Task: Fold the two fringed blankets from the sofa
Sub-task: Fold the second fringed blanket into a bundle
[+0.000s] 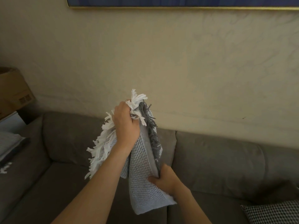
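1. Left hand [125, 122]: raised, fist closed around the top corner of the blanket [142, 175]. I see white fringe [100, 147] bunched in the grip and sticking out above the knuckles, more of it trailing down along the forearm's left side.

2. Right hand [163, 179]: lower, just right of ctr. Thumb on the near face of the blanket, fingers wrapped behind the folded edge, pinching it shut.

3. Blanket: grey-and-white waffle weave, held in the air between both hands, hanging roughly vertical and doubled over on itself. Bottom end droops below the right hand, in front of the sofa seat, not resting on it as far as I can tell. Dark grey fringe [152, 126] runs down the far edge from the left hand toward the right hand.

4. Sofa [218, 159]: brown-grey, back cushions against the wall, directly behind and below the blanket.

5. Second blanket [9, 146]: pale striped fabric w/ a bit of white fringe, lying on the sofa at far left, well apart from the hands. Fold state: can't tell, mostly cut off.

6. Checked cushion [273, 212]: black-and-white, bottom right corner, on the seat.

7. Cardboard box [14, 91]: far left, beside the sofa arm.

8. Picture frame [178, 7]: gold lower edge, top of wall.
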The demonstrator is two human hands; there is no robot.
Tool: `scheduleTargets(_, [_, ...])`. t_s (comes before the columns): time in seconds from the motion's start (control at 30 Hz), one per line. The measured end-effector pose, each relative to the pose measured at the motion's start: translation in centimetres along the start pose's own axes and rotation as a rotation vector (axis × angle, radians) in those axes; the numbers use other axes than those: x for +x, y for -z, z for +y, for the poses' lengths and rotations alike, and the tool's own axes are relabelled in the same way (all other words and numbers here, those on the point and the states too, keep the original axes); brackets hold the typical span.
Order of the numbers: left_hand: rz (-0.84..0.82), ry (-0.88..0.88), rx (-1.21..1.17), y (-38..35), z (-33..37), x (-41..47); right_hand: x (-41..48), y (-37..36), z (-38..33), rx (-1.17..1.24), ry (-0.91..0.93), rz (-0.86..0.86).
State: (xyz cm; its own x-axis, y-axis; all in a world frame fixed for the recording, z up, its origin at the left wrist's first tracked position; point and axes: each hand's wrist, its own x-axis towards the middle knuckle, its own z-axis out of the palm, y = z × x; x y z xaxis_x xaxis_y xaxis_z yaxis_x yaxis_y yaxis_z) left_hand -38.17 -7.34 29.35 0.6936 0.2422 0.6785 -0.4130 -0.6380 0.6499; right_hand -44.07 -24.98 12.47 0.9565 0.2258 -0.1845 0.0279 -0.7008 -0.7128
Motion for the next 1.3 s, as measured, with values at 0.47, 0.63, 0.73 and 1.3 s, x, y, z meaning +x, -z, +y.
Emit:
scheduleTargets(0.47, [-0.089,0.091,-0.21,1.5,0.7,0.5,1.7,3.3,2.1,0.06,-0.167,0.308])
scheduleTargets(0.63, [-0.211,0.131,-0.383,1.4,2.0,-0.2,2.4,4.4,-1.5,-0.011,-0.077,0.279])
scheduleTargets(0.73, [-0.253,0.181,-0.463,1.5,2.9,-0.2,2.6,4.1,-2.1,0.078,-0.047,0.256])
scheduleTargets(1.3, [-0.083,0.483,-0.581,2.1,2.2,0.6,1.7,2.2,-0.8,0.416,0.045,0.021])
